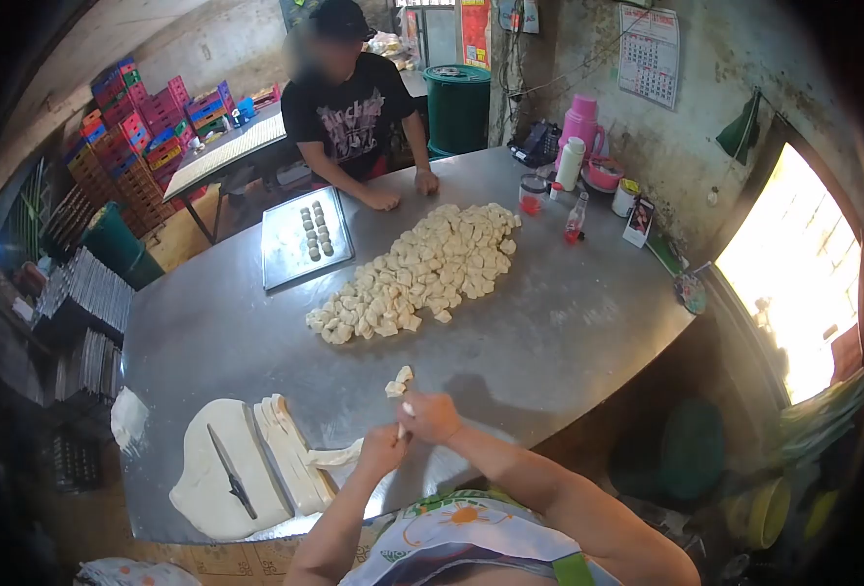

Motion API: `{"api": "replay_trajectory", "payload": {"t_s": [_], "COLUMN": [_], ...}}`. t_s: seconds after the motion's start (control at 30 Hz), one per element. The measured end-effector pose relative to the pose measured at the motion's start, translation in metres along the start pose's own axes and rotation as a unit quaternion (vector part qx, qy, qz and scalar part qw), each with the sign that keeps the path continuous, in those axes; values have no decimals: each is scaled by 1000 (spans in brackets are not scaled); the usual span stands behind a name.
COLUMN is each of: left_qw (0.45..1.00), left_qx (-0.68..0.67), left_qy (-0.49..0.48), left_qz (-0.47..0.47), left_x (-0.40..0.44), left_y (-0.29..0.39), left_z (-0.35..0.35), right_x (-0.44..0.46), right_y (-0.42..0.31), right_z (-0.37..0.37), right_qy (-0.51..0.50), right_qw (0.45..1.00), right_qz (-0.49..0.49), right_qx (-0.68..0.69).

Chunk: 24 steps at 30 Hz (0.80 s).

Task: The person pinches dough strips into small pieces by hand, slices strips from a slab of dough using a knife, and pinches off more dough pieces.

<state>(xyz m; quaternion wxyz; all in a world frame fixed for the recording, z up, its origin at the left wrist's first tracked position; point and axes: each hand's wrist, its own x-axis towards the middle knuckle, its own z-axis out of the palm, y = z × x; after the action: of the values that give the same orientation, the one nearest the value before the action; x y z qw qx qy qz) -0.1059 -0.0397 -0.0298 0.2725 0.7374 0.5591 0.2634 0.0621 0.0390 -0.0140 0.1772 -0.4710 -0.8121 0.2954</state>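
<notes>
Near the front of the metal table, my left hand [383, 451] is closed around a long dough strip [336, 455], whose tail trails left to the cut strips. My right hand [430, 418] is closed at the strip's other end, right beside the left; a bit of dough shows between its fingers. Just beyond it lie a few small dough pieces [400, 382]. To the left, several cut dough strips [290, 449] rest against a flat dough sheet [198, 469]. A dark-handled knife [230, 472] lies on that sheet. A large heap of dough pieces [422, 269] spreads across the table's middle.
Across the metal table [569, 361], a co-worker [354, 117] leans both hands on the edge. A tray [281, 244] with dark round pieces sits near them. White flour [129, 418] lies at the left edge. A pink thermos [577, 127] and a bottle [576, 219] stand at the far right.
</notes>
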Motion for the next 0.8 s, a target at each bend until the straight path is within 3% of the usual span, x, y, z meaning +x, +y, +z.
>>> {"api": "replay_trajectory", "payload": {"t_s": [0.03, 0.07, 0.1, 0.13, 0.17, 0.2, 0.23, 0.27, 0.3, 0.33, 0.37, 0.43, 0.47, 0.5, 0.57, 0.6, 0.63, 0.7, 0.73, 0.77, 0.8], "left_qw": [993, 993, 998, 996, 985, 985, 986, 979, 964, 964, 966, 951, 951, 971, 961, 961, 981, 974, 972, 983, 987], "left_qx": [98, 100, 12, -78, -167, -168, -155, -143, -131, -138, -196, -302, -304, -234, -80, -81, -92, -114, -115, -136, -156], "left_qy": [-68, -69, -56, -39, -16, -18, 64, 147, 228, 222, 163, 50, 44, -16, -129, -133, -133, -135, -144, -77, -11], "left_qz": [4, 8, -8, -23, -36, -37, -16, 11, 40, 45, 41, 41, 44, -50, -233, -230, -110, 140, 145, 96, 42], "left_x": [-3, -3, -8, -11, -8, -10, -10, -2, 11, 17, 15, 21, 23, 25, 26, 20, 10, -2, -4, 3, 6], "left_y": [7, 9, 10, 11, 10, 8, 5, 2, -2, -10, -21, -34, -30, -8, 26, 26, 21, 12, 8, 5, 1], "left_z": [-5, -9, -13, -16, -18, -16, -11, -5, -2, 0, -2, -12, -15, -25, -40, -37, -34, -29, -27, -26, -25], "right_x": [4, 9, 8, 5, 5, -1, -7, -8, -9, -11, -14, -4, -2, -2, -3, -5, -5, -5, -9, -8, -11], "right_y": [14, 31, 41, 39, 36, 31, 26, 12, -5, -17, -21, -26, -27, -23, -12, -8, 0, 20, 25, 31, 29], "right_z": [-1, -5, 1, 4, 7, 14, 18, 10, 2, 0, 6, 11, 11, 12, 16, 16, 12, -10, -15, -14, -3], "right_qy": [2, -25, -56, -56, 9, 71, 136, 143, 65, -18, -19, 75, 124, 130, 91, 69, 75, -45, -109, -103, -20], "right_qw": [1000, 997, 988, 988, 997, 996, 985, 984, 990, 985, 986, 972, 961, 962, 992, 997, 996, 985, 967, 968, 997], "right_qz": [-1, 64, 132, 134, 52, -26, -100, -97, -122, -141, -131, -161, -176, -171, -43, 23, 30, 159, 220, 221, 68], "right_qx": [1, -30, -58, -57, -50, -40, -30, -36, 31, 102, 104, 152, 174, 171, 73, 26, 24, 45, 60, 57, 25]}}
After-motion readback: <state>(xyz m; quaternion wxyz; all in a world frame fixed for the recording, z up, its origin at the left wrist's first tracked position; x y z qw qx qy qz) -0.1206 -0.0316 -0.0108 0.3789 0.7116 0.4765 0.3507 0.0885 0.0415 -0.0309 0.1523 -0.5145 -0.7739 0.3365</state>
